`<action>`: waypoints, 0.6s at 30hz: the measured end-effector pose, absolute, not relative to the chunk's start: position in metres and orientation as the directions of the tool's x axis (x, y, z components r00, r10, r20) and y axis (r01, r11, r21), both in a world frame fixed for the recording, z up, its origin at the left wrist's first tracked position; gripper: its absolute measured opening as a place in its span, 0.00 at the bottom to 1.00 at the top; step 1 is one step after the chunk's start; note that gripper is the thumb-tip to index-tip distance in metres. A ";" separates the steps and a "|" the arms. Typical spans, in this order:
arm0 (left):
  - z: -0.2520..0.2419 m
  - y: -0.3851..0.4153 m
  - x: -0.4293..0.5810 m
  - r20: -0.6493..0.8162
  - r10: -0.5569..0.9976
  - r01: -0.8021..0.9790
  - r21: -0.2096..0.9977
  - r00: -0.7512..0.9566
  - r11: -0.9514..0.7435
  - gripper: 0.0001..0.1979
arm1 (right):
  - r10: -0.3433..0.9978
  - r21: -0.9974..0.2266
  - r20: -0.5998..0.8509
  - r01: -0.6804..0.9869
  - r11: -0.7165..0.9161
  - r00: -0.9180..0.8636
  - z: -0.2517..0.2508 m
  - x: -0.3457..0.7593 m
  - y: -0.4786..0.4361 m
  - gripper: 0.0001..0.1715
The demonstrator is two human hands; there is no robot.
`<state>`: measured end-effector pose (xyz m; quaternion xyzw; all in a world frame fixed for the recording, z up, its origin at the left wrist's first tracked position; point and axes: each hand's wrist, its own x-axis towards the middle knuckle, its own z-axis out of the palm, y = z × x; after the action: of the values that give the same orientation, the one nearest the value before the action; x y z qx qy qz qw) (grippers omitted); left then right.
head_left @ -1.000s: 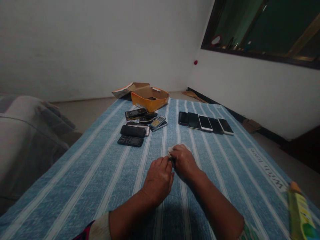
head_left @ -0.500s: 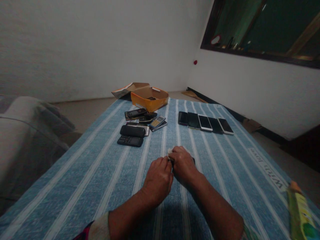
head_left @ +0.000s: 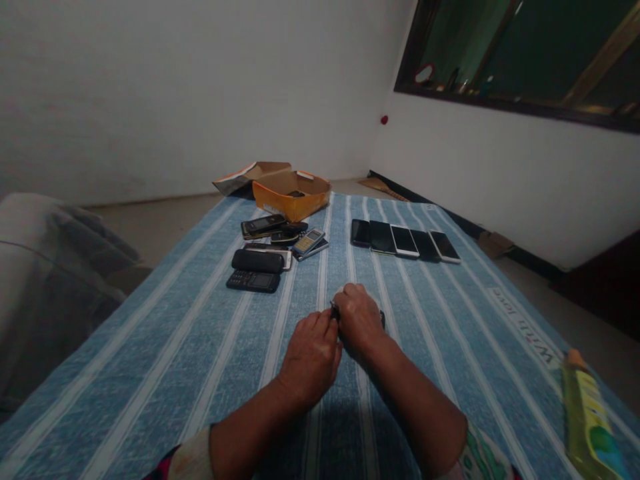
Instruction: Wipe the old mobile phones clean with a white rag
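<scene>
My left hand [head_left: 311,350] is closed on the near left end of a small black phone [head_left: 335,311], which the fingers mostly hide. My right hand [head_left: 356,317] lies over it, fingers curled round a whitish cloth [head_left: 371,295] pressed against it. Only a dark end pokes out left of the right hand and another beyond its right side. Both hands are close together, low over the striped blue cloth. Ahead to the left lies a black keypad phone [head_left: 253,281] beside a black rounded phone [head_left: 257,261]. To the right, a row of several touchscreen phones [head_left: 404,241] lies face up.
An open orange cardboard box [head_left: 290,203] stands at the far end of the striped tablecloth [head_left: 200,333]. More old phones [head_left: 264,224] are heaped before it. At the near right lies a yellow-green bottle [head_left: 590,420]. A grey covered shape [head_left: 45,287] is left of the table.
The view has shifted slightly, moving everything a little left. My right hand has moved a bit over the phone, and less of the whitish cloth shows. My left hand keeps its grip.
</scene>
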<state>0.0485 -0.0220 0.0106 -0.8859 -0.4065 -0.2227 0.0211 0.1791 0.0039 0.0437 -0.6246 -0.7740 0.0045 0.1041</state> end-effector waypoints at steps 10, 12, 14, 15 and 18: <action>0.010 -0.022 0.049 0.423 0.703 0.735 0.118 0.572 -0.668 0.13 | 0.980 -0.124 0.179 0.986 0.109 -0.086 0.038 0.207 -0.016 0.11; 0.010 -0.022 0.050 0.416 0.706 0.736 0.115 0.574 -0.667 0.13 | 0.982 -0.135 0.183 0.988 0.080 -0.054 0.037 0.207 -0.015 0.11; 0.010 -0.022 0.049 0.410 0.708 0.735 0.119 0.576 -0.667 0.13 | 0.978 -0.156 0.191 0.981 0.115 -0.084 0.038 0.200 -0.011 0.11; 0.010 -0.022 0.049 0.407 0.707 0.732 0.123 0.578 -0.670 0.13 | 0.974 -0.166 0.193 0.975 0.148 -0.115 0.038 0.194 -0.008 0.10; 0.011 -0.021 0.048 0.405 0.700 0.718 0.138 0.588 -0.682 0.13 | 0.964 -0.156 0.180 0.962 0.222 -0.194 0.041 0.178 0.001 0.10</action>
<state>0.0483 -0.0208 0.0112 -0.8907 -0.3982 -0.2184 0.0204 0.1785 0.0008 0.0406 -0.6236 -0.7725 0.0041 0.1201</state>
